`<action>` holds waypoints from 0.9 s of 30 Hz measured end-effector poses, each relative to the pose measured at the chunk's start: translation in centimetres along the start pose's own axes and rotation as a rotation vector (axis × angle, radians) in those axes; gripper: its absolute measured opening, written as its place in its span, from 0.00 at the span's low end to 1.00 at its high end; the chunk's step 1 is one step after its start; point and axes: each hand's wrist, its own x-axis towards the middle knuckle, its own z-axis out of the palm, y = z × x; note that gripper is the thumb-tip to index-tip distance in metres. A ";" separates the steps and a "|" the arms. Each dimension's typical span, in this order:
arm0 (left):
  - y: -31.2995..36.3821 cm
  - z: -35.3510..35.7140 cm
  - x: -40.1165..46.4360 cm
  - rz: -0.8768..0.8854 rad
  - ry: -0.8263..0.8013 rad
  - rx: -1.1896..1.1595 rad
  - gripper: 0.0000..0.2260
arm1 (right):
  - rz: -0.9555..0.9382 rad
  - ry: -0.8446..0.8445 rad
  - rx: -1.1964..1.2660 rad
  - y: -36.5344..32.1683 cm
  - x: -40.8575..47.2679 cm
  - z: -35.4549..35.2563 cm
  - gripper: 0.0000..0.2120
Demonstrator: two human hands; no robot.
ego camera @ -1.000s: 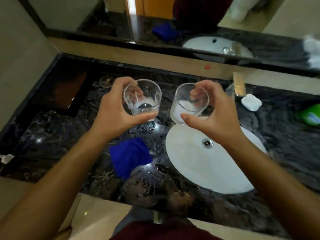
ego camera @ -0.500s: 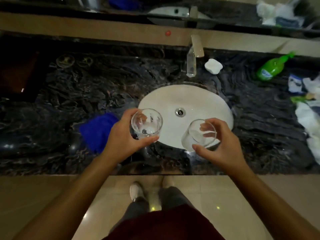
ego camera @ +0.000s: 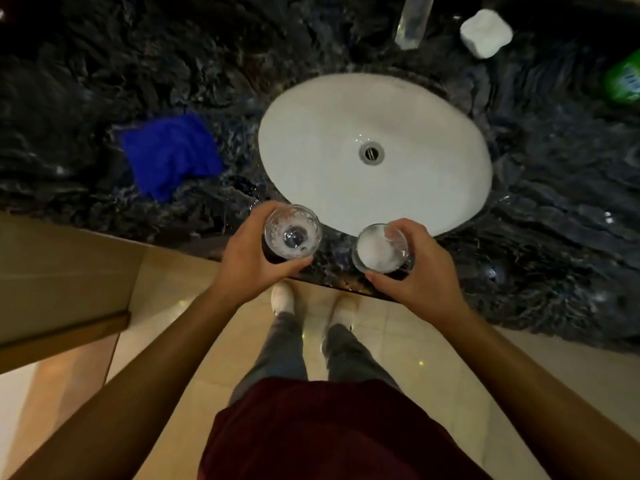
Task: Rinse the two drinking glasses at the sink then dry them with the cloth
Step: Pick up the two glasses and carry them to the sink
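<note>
Each of my hands holds a clear drinking glass upright over the near edge of the dark marble counter. My left hand (ego camera: 251, 261) grips the left glass (ego camera: 292, 232). My right hand (ego camera: 420, 271) grips the right glass (ego camera: 381, 249), which shows white foam or film inside. The white oval sink (ego camera: 346, 109) with its metal drain lies just beyond both glasses. A crumpled blue cloth (ego camera: 169, 154) lies on the counter left of the sink. The tap (ego camera: 412, 22) juts over the sink's far rim.
A white soap bar (ego camera: 486, 32) sits right of the tap, and a green bottle (ego camera: 625, 79) lies at the right edge. The dark marble counter (ego camera: 554, 202) surrounds the sink. My feet stand on the beige tiled floor (ego camera: 173, 289) below the counter edge.
The view has tipped down and pulled back. Both glasses have come nearer, from over the counter by the sink to its front edge. Each hand keeps its grip.
</note>
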 end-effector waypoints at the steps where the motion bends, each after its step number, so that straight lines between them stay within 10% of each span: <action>1: -0.2 0.4 -0.3 -0.024 -0.012 0.001 0.38 | 0.012 -0.012 0.001 0.4 -0.1 0.3 0.35; 27: -0.8 0.5 -0.3 0.047 -0.215 0.257 0.47 | 0.075 -0.017 -0.036 1.9 -1.3 0.7 0.43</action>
